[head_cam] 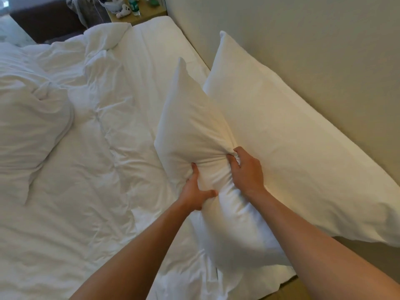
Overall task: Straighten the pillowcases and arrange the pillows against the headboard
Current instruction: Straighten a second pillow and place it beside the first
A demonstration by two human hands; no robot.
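A white pillow (190, 124) stands on edge on the bed, tilted toward the headboard (303, 40). My left hand (194, 191) grips its near left side, thumb pressed into the case. My right hand (246, 169) is clenched on a bunch of the pillowcase fabric at its right edge. Behind it a second white pillow (292, 135) leans flat against the beige headboard, its lower right corner reaching past the mattress corner.
A rumpled white duvet (65, 131) covers the left of the bed, with a lump like a third pillow (30, 124) under it. Bare white sheet (151, 61) lies beyond the pillows. A wooden nightstand (138, 15) with bottles and clutter stands at the far end.
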